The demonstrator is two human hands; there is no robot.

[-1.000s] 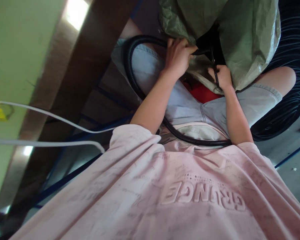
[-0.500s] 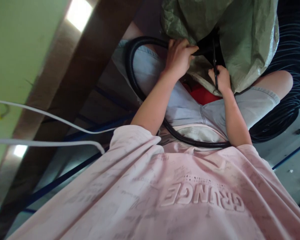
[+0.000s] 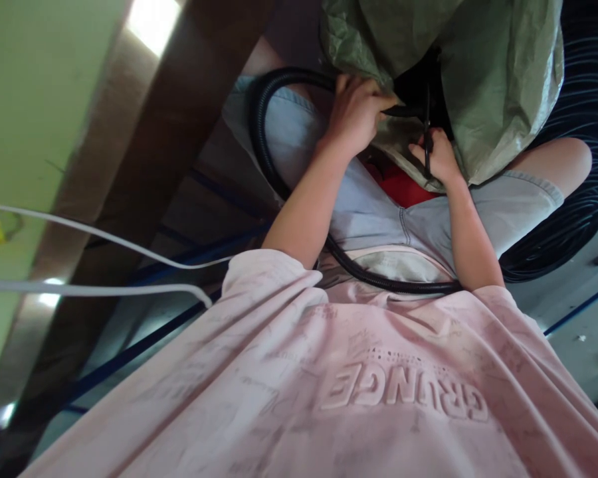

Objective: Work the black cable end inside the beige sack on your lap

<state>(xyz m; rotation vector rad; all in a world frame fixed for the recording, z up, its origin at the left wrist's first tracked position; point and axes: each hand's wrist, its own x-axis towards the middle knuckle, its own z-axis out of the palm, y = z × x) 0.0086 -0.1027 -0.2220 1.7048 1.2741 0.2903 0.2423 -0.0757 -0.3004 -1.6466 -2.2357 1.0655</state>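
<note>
My left hand [image 3: 357, 114] is closed around a black corrugated hose [image 3: 263, 129]. The hose bends in a loop over my left thigh and passes back across my lap. Its front stretch sticks out past my fingers into the mouth of a greenish-grey woven sack [image 3: 498, 113]. At the sack's lower edge, my right hand [image 3: 441, 156] grips a slim black tool [image 3: 427, 126] that stands roughly upright across the front stretch of the hose. The shadow inside the sack hides the exact kind of the tool and whether it touches the hose.
A large coil of black hose [image 3: 585, 126] lies to my right. Something red [image 3: 408, 186] shows under the sack between my legs. On the left are a metal-edged frame [image 3: 144, 99], a green surface [image 3: 34, 86] and two white cables [image 3: 129, 289].
The hose front now lies across the slim tool, a little farther right than before. My right hand has shifted slightly left. My left hand keeps its hold in nearly the same place.
</note>
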